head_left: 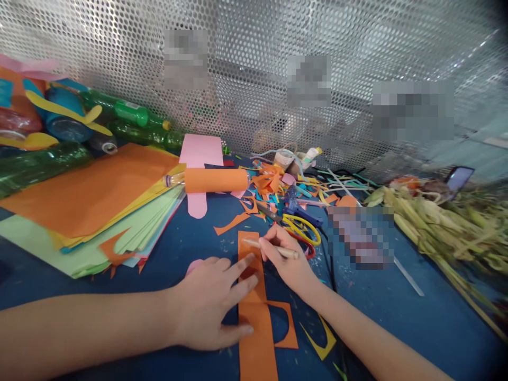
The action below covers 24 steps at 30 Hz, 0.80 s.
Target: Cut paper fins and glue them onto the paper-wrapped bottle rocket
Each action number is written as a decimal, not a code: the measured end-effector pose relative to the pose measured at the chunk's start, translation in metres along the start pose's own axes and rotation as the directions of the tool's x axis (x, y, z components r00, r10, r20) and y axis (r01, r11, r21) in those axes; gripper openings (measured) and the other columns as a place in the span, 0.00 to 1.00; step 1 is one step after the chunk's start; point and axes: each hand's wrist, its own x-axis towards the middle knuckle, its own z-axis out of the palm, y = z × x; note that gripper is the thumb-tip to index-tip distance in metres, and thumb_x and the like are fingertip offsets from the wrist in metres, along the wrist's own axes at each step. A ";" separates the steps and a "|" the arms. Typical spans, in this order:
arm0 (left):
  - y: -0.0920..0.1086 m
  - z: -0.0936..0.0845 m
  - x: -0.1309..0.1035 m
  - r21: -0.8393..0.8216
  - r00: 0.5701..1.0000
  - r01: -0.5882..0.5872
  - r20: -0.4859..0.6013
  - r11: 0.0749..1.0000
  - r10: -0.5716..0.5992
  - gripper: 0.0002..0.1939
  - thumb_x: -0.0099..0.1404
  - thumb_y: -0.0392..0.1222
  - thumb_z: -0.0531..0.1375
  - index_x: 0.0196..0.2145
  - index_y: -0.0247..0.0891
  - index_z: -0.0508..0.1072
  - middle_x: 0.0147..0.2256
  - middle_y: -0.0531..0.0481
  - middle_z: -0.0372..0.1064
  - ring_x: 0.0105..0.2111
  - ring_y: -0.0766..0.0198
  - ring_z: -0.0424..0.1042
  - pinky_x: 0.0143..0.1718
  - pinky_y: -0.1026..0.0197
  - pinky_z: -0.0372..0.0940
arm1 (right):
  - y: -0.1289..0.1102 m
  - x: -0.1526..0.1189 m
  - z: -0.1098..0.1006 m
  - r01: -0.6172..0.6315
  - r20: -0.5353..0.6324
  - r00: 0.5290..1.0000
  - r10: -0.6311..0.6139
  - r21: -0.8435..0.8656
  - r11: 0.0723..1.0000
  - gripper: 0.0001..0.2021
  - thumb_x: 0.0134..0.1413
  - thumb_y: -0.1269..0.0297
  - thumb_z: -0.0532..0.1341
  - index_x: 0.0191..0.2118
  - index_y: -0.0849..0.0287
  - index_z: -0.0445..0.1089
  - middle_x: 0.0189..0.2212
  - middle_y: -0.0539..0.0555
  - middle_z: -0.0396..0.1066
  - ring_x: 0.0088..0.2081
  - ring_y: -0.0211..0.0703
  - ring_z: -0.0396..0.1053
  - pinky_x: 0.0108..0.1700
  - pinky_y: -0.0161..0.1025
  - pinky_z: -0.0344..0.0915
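Had stacked coloured paper beyond the left hand; rested that hand, splayed flat, on an orange strip; had yellow-handled scissors just beyond the right hand; pinched a pale pen in that hand, tip at the strip's far end.

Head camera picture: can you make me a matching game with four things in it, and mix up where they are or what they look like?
Things:
1. Left hand
2. Right hand
3. Paper stack
4. Husks

Clues:
A. Piled along the picture's right side
B. Gripping the pen
C. On the picture's left side, orange on top
D. Spread over the orange strip

Right pairs: 1-D, 2-B, 3-C, 4-A
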 end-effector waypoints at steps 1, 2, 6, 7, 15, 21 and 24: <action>0.000 0.000 0.000 -0.003 1.000 -0.002 -0.001 1.000 0.002 0.33 0.60 0.61 0.48 0.57 0.40 0.60 0.59 0.38 0.54 0.39 0.49 0.69 0.36 0.47 0.66 | 0.000 0.000 0.000 0.003 0.004 1.000 -0.003 0.000 1.000 0.11 0.58 0.61 0.55 0.26 0.56 0.56 0.19 0.44 0.59 0.22 0.35 0.57 0.26 0.33 0.54; 0.000 0.001 0.000 -0.006 1.000 -0.004 0.000 1.000 0.004 0.33 0.60 0.61 0.49 0.57 0.40 0.60 0.59 0.38 0.54 0.39 0.49 0.69 0.36 0.47 0.66 | -0.001 0.001 0.000 0.005 0.000 1.000 -0.005 0.003 1.000 0.11 0.58 0.61 0.55 0.26 0.56 0.56 0.19 0.44 0.60 0.22 0.35 0.57 0.26 0.33 0.55; 0.000 0.002 -0.001 -0.021 1.000 0.003 -0.013 1.000 -0.003 0.33 0.60 0.61 0.49 0.57 0.40 0.60 0.60 0.38 0.52 0.39 0.49 0.69 0.36 0.46 0.66 | -0.003 0.002 -0.002 -0.009 -0.093 0.996 0.016 0.073 0.997 0.11 0.59 0.61 0.54 0.26 0.56 0.56 0.17 0.43 0.59 0.21 0.35 0.58 0.27 0.33 0.55; 0.000 0.003 -0.001 -0.024 1.000 0.013 -0.024 1.000 -0.013 0.33 0.60 0.61 0.49 0.57 0.40 0.60 0.60 0.39 0.53 0.39 0.48 0.68 0.36 0.46 0.65 | -0.003 0.002 -0.002 -0.021 -0.122 0.992 0.033 0.099 0.995 0.12 0.59 0.60 0.53 0.26 0.56 0.56 0.17 0.43 0.58 0.21 0.35 0.57 0.27 0.33 0.55; -0.007 -0.008 0.000 -0.014 0.991 0.067 -0.116 0.998 -0.069 0.33 0.59 0.65 0.47 0.51 0.37 0.67 0.46 0.36 0.64 0.42 0.44 0.66 0.40 0.43 0.63 | -0.004 0.000 -0.004 -0.004 -0.257 0.965 0.055 0.194 0.981 0.09 0.59 0.58 0.53 0.30 0.55 0.59 0.18 0.45 0.58 0.23 0.37 0.59 0.27 0.34 0.57; -0.007 -0.015 0.001 -0.013 0.990 -0.039 -0.136 0.999 0.037 0.21 0.64 0.53 0.48 0.47 0.39 0.68 0.51 0.40 0.61 0.41 0.51 0.65 0.39 0.49 0.65 | -0.005 0.001 -0.003 0.013 -0.222 0.974 0.035 0.212 0.977 0.10 0.59 0.58 0.53 0.29 0.55 0.58 0.17 0.44 0.58 0.21 0.35 0.57 0.25 0.33 0.55; -0.009 -0.015 0.001 -0.014 0.983 -0.171 -0.068 0.985 0.169 0.19 0.65 0.50 0.50 0.51 0.43 0.65 0.53 0.43 0.60 0.41 0.53 0.64 0.38 0.52 0.65 | -0.005 0.001 -0.003 0.025 -0.193 0.981 0.025 0.249 0.968 0.10 0.60 0.58 0.53 0.29 0.55 0.58 0.17 0.43 0.58 0.21 0.34 0.57 0.24 0.32 0.55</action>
